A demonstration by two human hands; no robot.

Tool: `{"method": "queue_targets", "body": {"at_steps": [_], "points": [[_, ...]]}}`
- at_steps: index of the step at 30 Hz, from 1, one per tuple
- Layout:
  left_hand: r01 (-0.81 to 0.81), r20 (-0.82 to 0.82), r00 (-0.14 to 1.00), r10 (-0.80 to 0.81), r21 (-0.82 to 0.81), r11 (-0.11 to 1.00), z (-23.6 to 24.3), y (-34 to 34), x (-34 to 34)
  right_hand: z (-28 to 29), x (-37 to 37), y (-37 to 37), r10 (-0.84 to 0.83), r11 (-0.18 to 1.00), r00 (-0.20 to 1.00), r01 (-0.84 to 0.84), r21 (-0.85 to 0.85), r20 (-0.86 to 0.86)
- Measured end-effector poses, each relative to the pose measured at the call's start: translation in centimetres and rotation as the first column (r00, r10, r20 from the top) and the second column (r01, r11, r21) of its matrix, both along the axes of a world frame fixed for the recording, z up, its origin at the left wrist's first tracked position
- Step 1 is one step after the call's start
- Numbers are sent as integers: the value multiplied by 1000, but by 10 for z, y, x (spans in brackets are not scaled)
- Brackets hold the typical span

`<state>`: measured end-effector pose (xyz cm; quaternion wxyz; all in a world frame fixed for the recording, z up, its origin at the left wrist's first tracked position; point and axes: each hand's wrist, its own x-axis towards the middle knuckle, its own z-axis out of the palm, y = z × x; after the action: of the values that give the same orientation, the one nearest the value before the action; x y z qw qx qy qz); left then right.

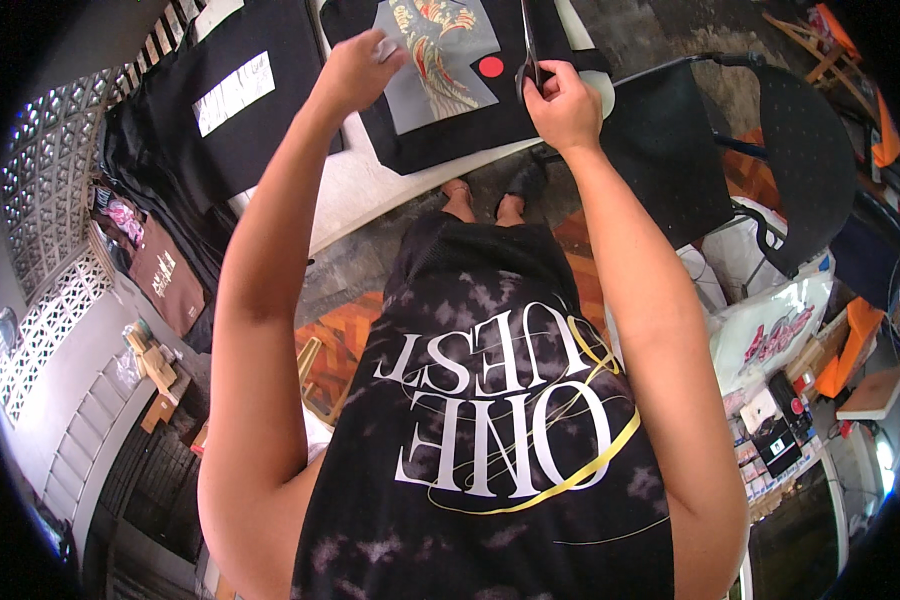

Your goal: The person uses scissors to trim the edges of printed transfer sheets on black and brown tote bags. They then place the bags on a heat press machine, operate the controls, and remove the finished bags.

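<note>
Scissors (530,46) are projecting forward from the curled, gripping right hand (567,106); the left hand (356,75), half-curled, is pinching a pale scrap (386,48).

Left hand (356,72): was at the printed sheet's (440,75) edge
Right hand (568,108): held scissors (531,52)
Black cloth (516,112): lay beneath the sheet

Black cloth (520,115) with a red dot (491,67), top centre of the frame
Grey sheet (440,65) there patterned red, cream and green; black shirt (500,390), lower centre, mottled pale purplish-grey with white lettering.
</note>
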<state>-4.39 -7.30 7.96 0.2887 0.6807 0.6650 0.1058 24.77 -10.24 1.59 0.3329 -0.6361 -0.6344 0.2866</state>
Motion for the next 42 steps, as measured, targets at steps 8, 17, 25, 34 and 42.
{"method": "queue_targets", "body": {"at_steps": [8, 17, 25, 34, 42], "points": [[-388, -132, 914, 384, -10, 922, -7, -108, 36, 2, -2, -2, 2, 1000, 1000, -3, -17, -15], [-573, 112, 786, 609, -240, 784, -28, -80, 34, 18, -10, -11, 12, 993, 1000, -10, -119, 14], [-553, 753, 252, 608, -403, 729, -27, -82, 44, 47, -59, -42, 295, 867, 937, -345, 360, 186], [-256, 324, 936, 139, 353, 900, -30, -92, 26, 30, -93, -25, -110, 989, 973, 87, -120, -203], [-67, 202, 979, -34, 474, 878, -65, -112, 18, 12, -88, -17, -160, 978, 951, 116, -174, -265]]}}
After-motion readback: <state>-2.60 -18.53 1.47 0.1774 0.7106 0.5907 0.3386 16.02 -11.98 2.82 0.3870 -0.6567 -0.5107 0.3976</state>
